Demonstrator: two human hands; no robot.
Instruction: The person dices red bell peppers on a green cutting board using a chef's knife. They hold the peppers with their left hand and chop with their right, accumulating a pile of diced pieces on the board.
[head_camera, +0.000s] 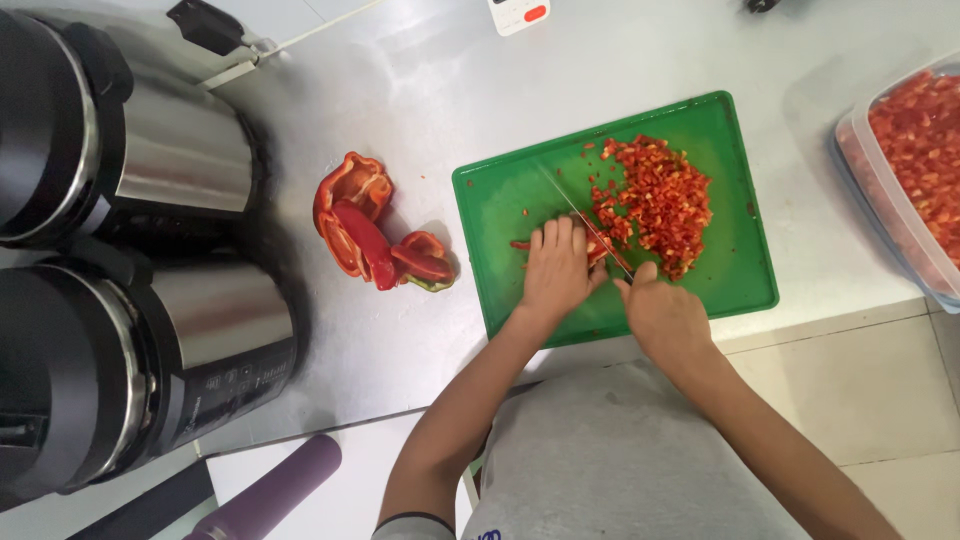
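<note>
A green cutting board (720, 290) lies on the steel counter and carries a heap of diced red pepper (655, 200). My left hand (555, 270) presses flat on a strip of red pepper (596, 249) at the board's middle. Just right of it, my right hand (665, 315) is closed around the handle of a knife (585, 220). The blade angles up and left across the board, right beside my left fingertips. Several uncut red pepper pieces (370, 220) lie on the counter left of the board.
Two large steel-and-black appliances (150, 160) (140, 370) stand at the left. A clear container of diced red pepper (915, 170) sits at the right edge. A purple handle (275, 490) lies bottom left. A small white device (518, 13) rests at the top.
</note>
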